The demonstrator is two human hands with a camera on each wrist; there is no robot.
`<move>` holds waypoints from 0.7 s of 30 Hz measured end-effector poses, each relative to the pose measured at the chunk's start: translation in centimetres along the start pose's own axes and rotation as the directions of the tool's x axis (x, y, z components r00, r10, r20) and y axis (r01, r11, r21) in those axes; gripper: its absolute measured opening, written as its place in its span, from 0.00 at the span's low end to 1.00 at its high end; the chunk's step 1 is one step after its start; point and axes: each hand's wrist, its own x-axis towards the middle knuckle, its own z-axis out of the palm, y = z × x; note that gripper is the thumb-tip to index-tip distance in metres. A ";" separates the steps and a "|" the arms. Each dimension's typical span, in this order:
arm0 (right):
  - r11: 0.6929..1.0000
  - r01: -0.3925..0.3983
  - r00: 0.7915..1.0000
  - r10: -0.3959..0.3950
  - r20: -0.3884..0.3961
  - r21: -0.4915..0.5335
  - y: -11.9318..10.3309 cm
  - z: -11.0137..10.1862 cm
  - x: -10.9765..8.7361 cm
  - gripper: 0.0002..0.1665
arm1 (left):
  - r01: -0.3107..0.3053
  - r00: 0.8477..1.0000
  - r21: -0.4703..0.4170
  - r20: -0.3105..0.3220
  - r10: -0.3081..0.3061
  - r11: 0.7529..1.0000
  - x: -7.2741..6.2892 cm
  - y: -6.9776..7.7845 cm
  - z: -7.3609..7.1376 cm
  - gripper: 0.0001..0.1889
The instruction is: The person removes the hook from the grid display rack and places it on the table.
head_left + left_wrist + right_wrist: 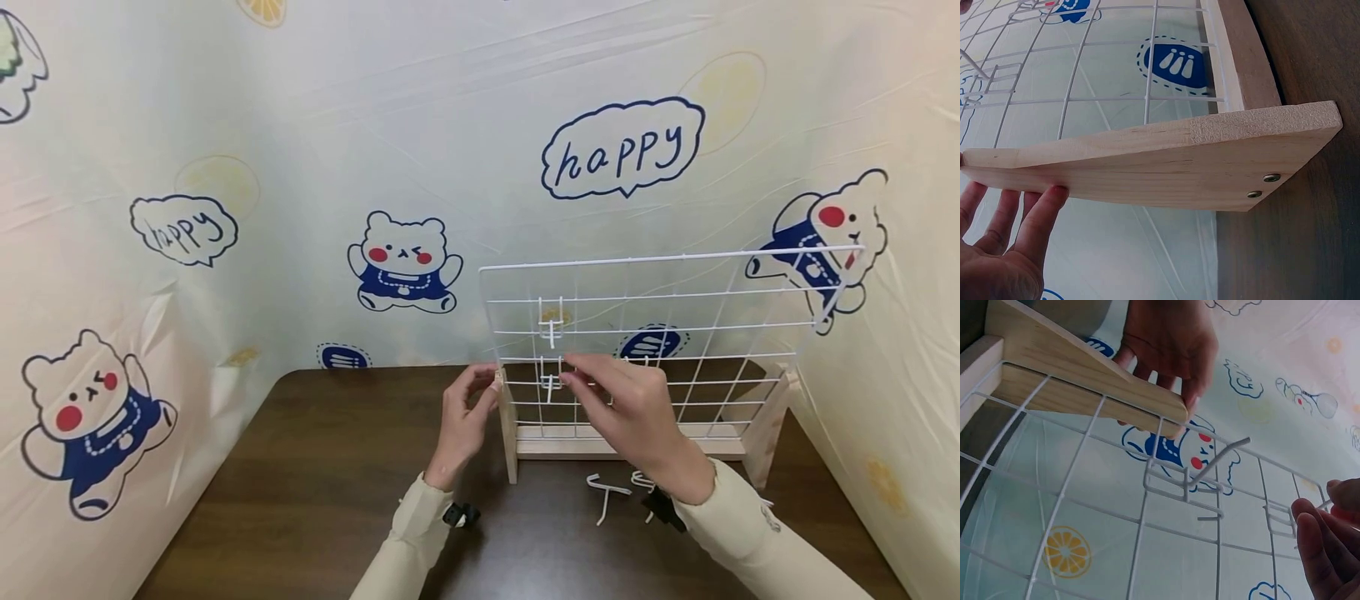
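A white wire grid (660, 258) stands in a pale wooden base on a dark table. My left hand (465, 421) grips the upper end of the left wooden side panel (1135, 178), fingertips on its outer face. Two white wire hooks hang one above the other near the grid's left edge: an upper hook (552, 327) and a lower hook (1186, 484). In front of the grid, just right of the lower hook in the head view, is my right hand (637, 408). Its thumb and index finger are slightly apart, with nothing plainly visible between them.
A loose white hook (606, 492) lies on the table before the base, beside another hook (642, 479) partly hidden by my right wrist. The right wooden side panel (768, 433) stands at the far end. A printed curtain (300, 167) surrounds the table.
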 end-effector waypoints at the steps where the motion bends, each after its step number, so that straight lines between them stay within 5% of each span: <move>1: 1.000 -0.006 1.000 0.006 0.002 0.000 0.1 0.0 0.1 0.19 | -0.002 1.000 -0.001 0.001 0.002 1.000 0.0 0.0 0.0 0.11; 7: 1.000 -0.007 1.000 0.008 0.022 -0.031 0.4 0.0 0.9 0.10 | 0.001 1.000 -0.001 0.005 -0.001 1.000 0.0 0.1 -0.1 0.10; 14: 0.999 -0.023 0.999 0.024 0.023 -0.049 0.2 0.1 1.9 0.20 | -0.001 1.000 -0.007 0.011 0.001 1.000 0.1 0.0 -0.1 0.11; 21: 0.998 -0.032 0.999 0.033 0.018 -0.059 0.4 0.6 2.3 0.19 | -0.009 1.000 0.000 0.013 0.009 1.000 0.1 0.1 -0.1 0.12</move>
